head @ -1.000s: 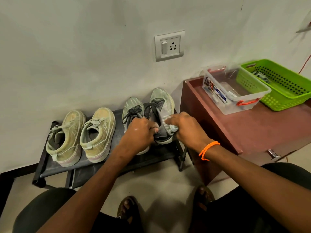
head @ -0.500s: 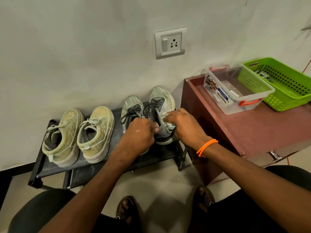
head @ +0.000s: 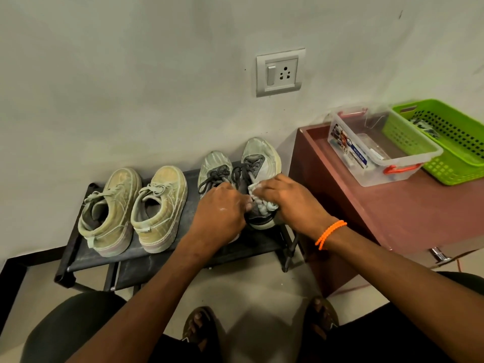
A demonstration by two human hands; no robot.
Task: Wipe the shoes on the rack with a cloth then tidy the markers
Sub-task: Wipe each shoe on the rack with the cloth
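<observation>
A low black shoe rack (head: pixel 78 258) against the wall carries two tan sneakers (head: pixel 112 213) (head: pixel 159 208) on the left and two grey sneakers on the right. My left hand (head: pixel 218 213) grips the collar of the right grey sneaker (head: pixel 259 158), covering most of the left grey sneaker (head: pixel 214 163). My right hand (head: pixel 285 197) holds a crumpled pale cloth (head: pixel 259 197) pressed against that sneaker's inner side near the laces. No markers can be made out clearly; some items lie in the green basket (head: pixel 461 153).
A dark red cabinet (head: pixel 392 210) stands right of the rack, bearing a clear plastic box (head: pixel 372 163) with orange latches and the green basket. A wall socket (head: pixel 280 72) sits above the shoes. My knees and sandalled feet (head: pixel 201 334) are at the bottom.
My right hand with the cloth has slid a little up the grey sneaker toward its laces. My left hand keeps its grip; the view has shifted slightly.
</observation>
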